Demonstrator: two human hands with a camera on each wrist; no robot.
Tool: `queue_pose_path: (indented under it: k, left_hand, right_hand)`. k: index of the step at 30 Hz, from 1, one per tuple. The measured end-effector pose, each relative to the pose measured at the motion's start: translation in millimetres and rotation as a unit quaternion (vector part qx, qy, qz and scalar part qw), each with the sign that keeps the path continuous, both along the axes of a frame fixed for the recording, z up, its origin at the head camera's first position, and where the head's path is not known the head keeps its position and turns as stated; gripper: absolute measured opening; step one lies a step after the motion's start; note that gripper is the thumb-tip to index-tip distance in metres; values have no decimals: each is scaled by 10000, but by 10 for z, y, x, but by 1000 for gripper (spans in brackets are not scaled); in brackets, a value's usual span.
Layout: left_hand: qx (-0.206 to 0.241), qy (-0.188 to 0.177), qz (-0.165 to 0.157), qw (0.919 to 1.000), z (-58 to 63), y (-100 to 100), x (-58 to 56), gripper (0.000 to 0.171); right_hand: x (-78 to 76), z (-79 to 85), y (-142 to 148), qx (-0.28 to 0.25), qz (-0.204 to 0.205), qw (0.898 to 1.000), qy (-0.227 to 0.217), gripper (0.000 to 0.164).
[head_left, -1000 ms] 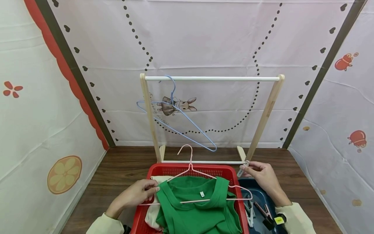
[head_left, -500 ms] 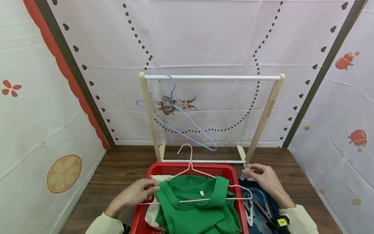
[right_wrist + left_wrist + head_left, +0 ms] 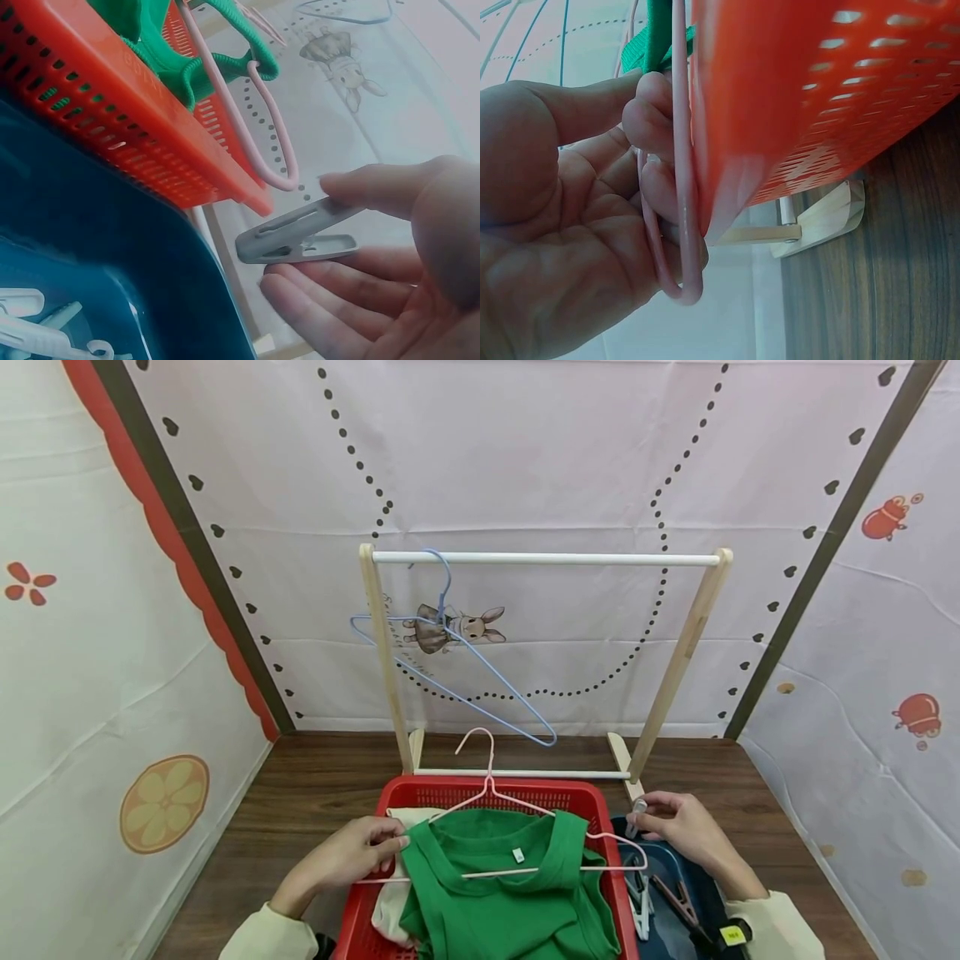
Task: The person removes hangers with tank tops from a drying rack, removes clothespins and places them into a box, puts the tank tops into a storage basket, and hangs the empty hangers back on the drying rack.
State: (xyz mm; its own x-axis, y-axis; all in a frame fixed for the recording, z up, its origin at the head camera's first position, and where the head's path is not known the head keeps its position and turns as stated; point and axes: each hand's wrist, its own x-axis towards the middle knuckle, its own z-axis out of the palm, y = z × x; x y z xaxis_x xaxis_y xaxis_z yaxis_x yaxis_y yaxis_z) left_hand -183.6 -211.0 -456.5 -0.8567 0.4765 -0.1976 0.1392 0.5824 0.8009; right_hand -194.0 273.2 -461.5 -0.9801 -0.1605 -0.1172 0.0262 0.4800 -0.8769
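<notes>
A green sleeveless top (image 3: pixel 517 914) lies on a pink hanger (image 3: pixel 491 758) in the red basket (image 3: pixel 450 787). At the top's left shoulder, my left hand (image 3: pixel 347 862) pinches the green strap (image 3: pixel 658 37) between thumb and fingers; the pink hanger's end loops past those fingers in the left wrist view. My right hand (image 3: pixel 688 837) holds a light grey clothespin (image 3: pixel 292 236) between thumb and fingers, over the blue bin (image 3: pixel 654 860). The clothespin is apart from the top and the hanger's right end.
Behind the basket stands a wooden rack with a white rail (image 3: pixel 570 559). A blue hanger (image 3: pixel 495 675) hangs from its left part. Several clothespins (image 3: pixel 641 906) lie in the blue bin. White cloth (image 3: pixel 390 910) sits under the green top.
My right hand has moved slightly down and to the right, with the clothespin in its fingers. The left hand, green top and pink hanger have stayed in place.
</notes>
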Motion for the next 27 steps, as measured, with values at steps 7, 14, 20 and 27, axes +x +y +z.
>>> queue_pose_path:
  k: [7, 14, 20, 27]
  left_hand:
    - [13, -21, 6, 10000, -9, -5, -4, 20]
    - [39, -6, -35, 10000, -24, -12, -14, 20]
    - [38, 36, -57, 10000, -28, -18, -17, 20]
    - [55, 25, -58, 10000, -22, -12, -9, 21]
  right_hand:
    - [20, 4, 31, 266, 469, 9985, -64, 38]
    - [22, -7, 31, 528, 602, 9963, -300, 36]
    - [22, -29, 35, 698, 747, 9942, -350, 28]
    - [19, -66, 33, 992, 881, 9906, -325, 19]
